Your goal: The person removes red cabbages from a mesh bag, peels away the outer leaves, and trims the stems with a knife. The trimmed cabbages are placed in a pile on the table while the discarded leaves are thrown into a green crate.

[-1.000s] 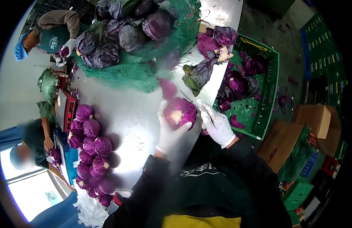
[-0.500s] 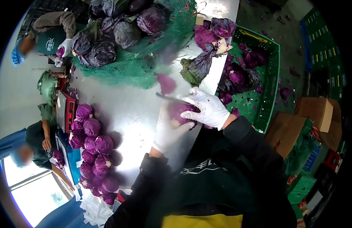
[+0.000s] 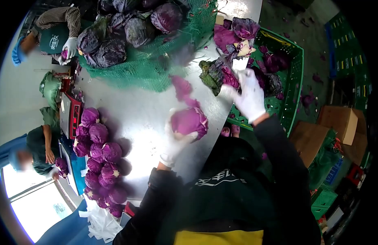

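Note:
My left hand (image 3: 174,141), in a white glove, grips a purple cabbage (image 3: 191,123) from its near left side, just above the metal table. A loose purple leaf (image 3: 182,87) lies beyond this cabbage, blurred. My gloved right hand (image 3: 250,96) is over the table's right edge, beside the crate, its thumb stretched out to the left. It holds a knife (image 3: 226,60), whose blurred blade points away over the outer leaves. Next to that hand is a pile of trimmed dark leaves (image 3: 213,75).
A green crate (image 3: 293,94) with purple leaves stands right of the metal table (image 3: 144,106). Untrimmed cabbages (image 3: 140,32) lie on green netting (image 3: 152,79) at the back. Trimmed cabbages (image 3: 111,152) line the left, near a red scale (image 3: 72,114). Two co-workers (image 3: 54,41) are at left.
My right hand has moved away from the cabbage, right and back toward the leaves and crate, with the knife. My left hand keeps the cabbage, now turned with its cut stem side to the right.

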Demonstrator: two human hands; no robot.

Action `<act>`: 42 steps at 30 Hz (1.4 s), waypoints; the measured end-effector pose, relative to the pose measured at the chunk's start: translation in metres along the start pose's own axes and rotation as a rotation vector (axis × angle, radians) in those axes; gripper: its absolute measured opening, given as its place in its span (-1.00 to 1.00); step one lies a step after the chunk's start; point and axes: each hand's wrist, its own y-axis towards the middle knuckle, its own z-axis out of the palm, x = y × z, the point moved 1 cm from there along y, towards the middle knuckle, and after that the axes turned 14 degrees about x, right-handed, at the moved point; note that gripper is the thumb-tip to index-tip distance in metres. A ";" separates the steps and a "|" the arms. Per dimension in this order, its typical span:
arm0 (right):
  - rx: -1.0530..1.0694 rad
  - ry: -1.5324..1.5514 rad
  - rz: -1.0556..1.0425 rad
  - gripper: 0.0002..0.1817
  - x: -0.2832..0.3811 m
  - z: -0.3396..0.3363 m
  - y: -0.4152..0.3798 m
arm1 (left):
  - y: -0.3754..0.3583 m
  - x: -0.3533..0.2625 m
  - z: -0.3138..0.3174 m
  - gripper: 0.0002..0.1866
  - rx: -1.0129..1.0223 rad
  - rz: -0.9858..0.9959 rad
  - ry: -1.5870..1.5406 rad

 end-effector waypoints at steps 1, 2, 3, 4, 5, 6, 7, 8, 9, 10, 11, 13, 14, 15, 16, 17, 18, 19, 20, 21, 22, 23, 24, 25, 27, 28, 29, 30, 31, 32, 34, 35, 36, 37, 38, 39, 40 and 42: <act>0.074 0.073 -0.101 -0.28 0.010 -0.002 -0.013 | -0.001 0.001 -0.001 0.00 -0.020 0.008 -0.112; 0.181 0.167 -0.121 -0.24 0.013 0.015 -0.026 | -0.001 0.010 -0.008 0.03 -0.013 0.026 -0.014; 0.486 0.417 0.016 -0.22 0.022 0.029 -0.040 | -0.001 0.009 -0.007 0.02 -0.014 0.031 -0.001; 0.467 0.447 -0.038 -0.23 0.029 0.046 -0.048 | -0.002 0.007 -0.005 0.02 -0.015 0.034 0.012; 0.448 0.476 -0.093 -0.25 0.037 0.060 -0.055 | -0.003 0.005 -0.005 0.01 -0.016 0.038 0.027; 0.429 0.552 -0.082 -0.33 0.042 0.065 -0.057 | -0.004 0.005 -0.005 0.01 -0.015 0.031 0.010; 0.410 0.630 -0.072 -0.41 0.046 0.067 -0.058 | -0.006 0.004 -0.007 0.01 -0.017 0.022 -0.005; 0.278 0.505 -0.148 -0.50 0.041 0.073 -0.055 | -0.006 0.004 -0.009 0.01 -0.021 0.018 -0.019; 0.144 0.379 -0.220 -0.59 0.030 0.080 -0.051 | -0.007 0.006 -0.014 0.00 -0.002 0.051 0.038; 0.347 0.094 -0.118 -0.66 0.012 0.083 -0.044 | -0.009 0.012 -0.019 0.00 0.022 0.082 0.094; 0.219 0.229 -0.066 -0.68 0.000 0.081 -0.037 | -0.009 0.016 -0.023 0.00 0.047 0.116 0.147; 0.039 0.353 0.076 -0.71 -0.025 0.076 -0.021 | -0.010 0.022 -0.026 0.01 0.062 0.150 0.126; -0.053 0.520 0.023 -0.66 -0.033 0.067 -0.011 | -0.011 0.024 -0.027 0.02 0.062 0.163 0.115; -0.102 0.516 -0.042 -0.50 -0.040 0.060 -0.002 | -0.014 0.025 -0.028 0.03 0.059 0.158 0.096; -0.094 0.321 -0.026 -0.42 -0.019 0.035 -0.002 | -0.015 0.025 -0.029 0.04 0.062 0.153 0.078; -0.089 0.123 -0.012 -0.33 0.006 0.012 -0.003 | -0.015 0.025 -0.029 0.06 0.067 0.152 0.061; -0.011 0.159 -0.064 -0.27 0.015 0.014 -0.008 | -0.015 0.025 -0.029 0.08 0.069 0.140 0.112; 0.067 0.194 -0.117 -0.21 0.025 0.016 -0.014 | -0.016 0.027 -0.029 0.10 0.072 0.129 0.164; 0.269 0.404 -0.126 -0.20 0.035 0.023 -0.018 | -0.016 0.027 -0.029 0.12 0.073 0.118 0.216; 0.474 0.616 -0.134 -0.19 0.045 0.032 -0.022 | -0.015 0.025 -0.027 0.13 0.083 0.118 0.236; 0.553 0.585 -0.124 -0.23 0.054 0.040 -0.025 | -0.016 0.021 -0.025 0.15 0.093 0.117 0.257; 0.632 0.555 -0.115 -0.27 0.060 0.050 -0.027 | -0.017 0.016 -0.022 0.16 0.102 0.115 0.281; 0.673 0.687 -0.175 -0.32 0.055 0.065 -0.030 | -0.019 0.014 -0.018 0.17 0.112 0.098 0.081; 0.751 0.964 -0.086 -0.38 0.057 0.067 -0.033 | -0.022 0.015 -0.021 0.17 0.144 0.105 0.192; 0.820 0.951 -0.150 -0.36 0.047 0.075 -0.032 | -0.024 0.017 -0.031 0.17 0.194 0.148 0.425; 0.817 0.885 -0.140 -0.42 0.049 0.067 -0.032 | -0.024 0.010 -0.024 0.14 0.220 0.228 0.325; 0.805 0.811 -0.139 -0.48 0.051 0.058 -0.031 | -0.025 0.014 -0.025 0.14 0.202 0.165 0.309; 0.773 0.709 -0.161 -0.52 0.052 0.051 -0.030 | -0.023 0.016 -0.020 0.13 0.208 0.126 0.180; 0.734 0.607 -0.182 -0.55 0.053 0.046 -0.029 | -0.018 0.014 -0.019 0.13 0.168 0.157 0.317; 0.683 0.619 -0.191 -0.58 0.054 0.046 -0.030 | -0.014 0.008 -0.018 0.13 0.133 0.230 0.434; 0.591 0.549 -0.245 -0.61 0.050 0.050 -0.032 | -0.012 0.024 -0.012 0.09 0.100 0.260 0.333; 0.549 0.468 -0.288 -0.61 0.047 0.054 -0.033 | -0.011 0.021 -0.009 0.07 0.101 0.274 0.301; 0.467 0.363 -0.359 -0.64 0.040 0.064 -0.034 | -0.010 0.016 -0.008 0.06 0.096 0.296 0.355; 0.383 0.272 -0.412 -0.68 0.042 0.063 -0.034 | -0.009 0.011 -0.007 0.04 0.089 0.311 0.407; 0.432 0.222 -0.368 -0.71 0.044 0.060 -0.034 | -0.009 0.009 -0.007 0.03 0.084 0.320 0.459; 0.480 0.174 -0.318 -0.73 0.047 0.055 -0.035 | -0.009 0.010 -0.008 0.04 0.091 0.311 0.477; 0.416 0.316 -0.349 -0.76 0.043 0.060 -0.035 | -0.008 0.012 -0.010 0.05 0.101 0.301 0.496; 0.448 0.458 -0.191 -0.76 0.033 0.070 -0.032 | -0.008 0.011 -0.012 0.06 0.108 0.295 0.522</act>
